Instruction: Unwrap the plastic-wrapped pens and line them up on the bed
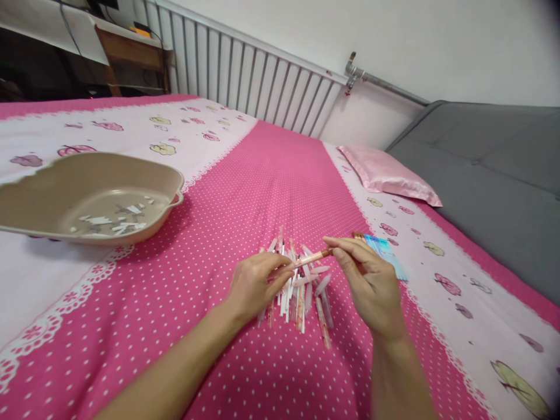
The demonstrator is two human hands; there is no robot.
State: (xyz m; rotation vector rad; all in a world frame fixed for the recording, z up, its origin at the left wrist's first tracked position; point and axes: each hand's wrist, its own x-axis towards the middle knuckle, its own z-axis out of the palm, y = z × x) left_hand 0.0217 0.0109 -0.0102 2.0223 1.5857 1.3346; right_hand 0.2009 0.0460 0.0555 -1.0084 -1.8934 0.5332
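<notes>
A slim pale-pink pen (pixel 311 258) with a copper-brown end is held slantwise between my two hands. My left hand (pixel 258 281) pinches its pink end. At the brown end, the thumb and fingers of my right hand (pixel 370 280) close on it. Below the pen, on the pink dotted bedspread, lies a loose pile of pen parts (pixel 301 306), with pink and clear tubes, white sticks and caps. My left fingers cover part of this pile. Just beyond my right hand is a row of blue pens (pixel 387 255) with brown ends, partly hidden by that hand.
A beige plastic basin (pixel 126 175) stands at the left, with small white and grey pieces on its bottom. A pink pillow (pixel 389 175) lies near the grey headboard (pixel 485 157). Behind the bed are a white radiator (pixel 245 64) and a wooden desk (pixel 131 55).
</notes>
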